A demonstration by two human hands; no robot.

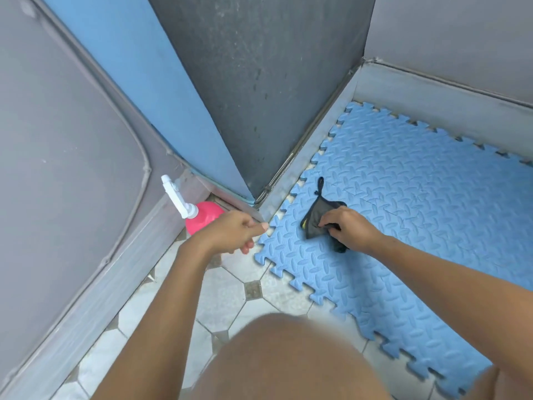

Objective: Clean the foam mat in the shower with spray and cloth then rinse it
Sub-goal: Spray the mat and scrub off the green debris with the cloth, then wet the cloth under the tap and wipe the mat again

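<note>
A blue foam mat (pixel 403 197) with puzzle edges lies on the shower floor, filling the right half of the view. A dark cloth (pixel 315 217) with a hanging loop sits near the mat's left edge. My right hand (pixel 349 226) grips the cloth's near end, fingers curled over it and pressing it onto the mat. A pink spray bottle (pixel 202 216) with a white trigger head stands on the floor by the left wall. My left hand (pixel 233 233) hovers just right of the bottle, holding nothing, fingers loosely curled and thumb stretched toward the mat's corner.
Grey walls (pixel 72 140) and a raised grey ledge (pixel 326 125) close in the left and back. A dark panel (pixel 259 82) stands in the corner. Pale octagonal floor tiles (pixel 225 301) show in front of the mat. My knee (pixel 288 359) fills the bottom centre.
</note>
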